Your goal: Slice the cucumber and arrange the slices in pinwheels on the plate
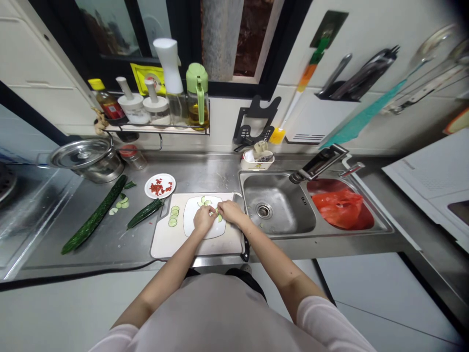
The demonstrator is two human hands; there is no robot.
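A white plate (198, 230) lies on the pale cutting board (172, 247), with cucumber slices (204, 201) near its far rim. My left hand (204, 218) is over the middle of the plate, its fingertips pinched together close to my right hand. Over the plate's right rim, my right hand (230, 211) has its fingers closed on a cucumber slice (219, 217). More slices (174, 216) overlap in a column on the board, left of the plate. A knife with a black handle (246, 249) rests along the board's right edge.
Left of the board are a cut cucumber (145, 213), a long cucumber (95, 215) and a small plate (160, 193) of red pieces. A steel pot (90, 159) stands behind. The sink (280, 203) and a red bag (339, 208) are at the right.
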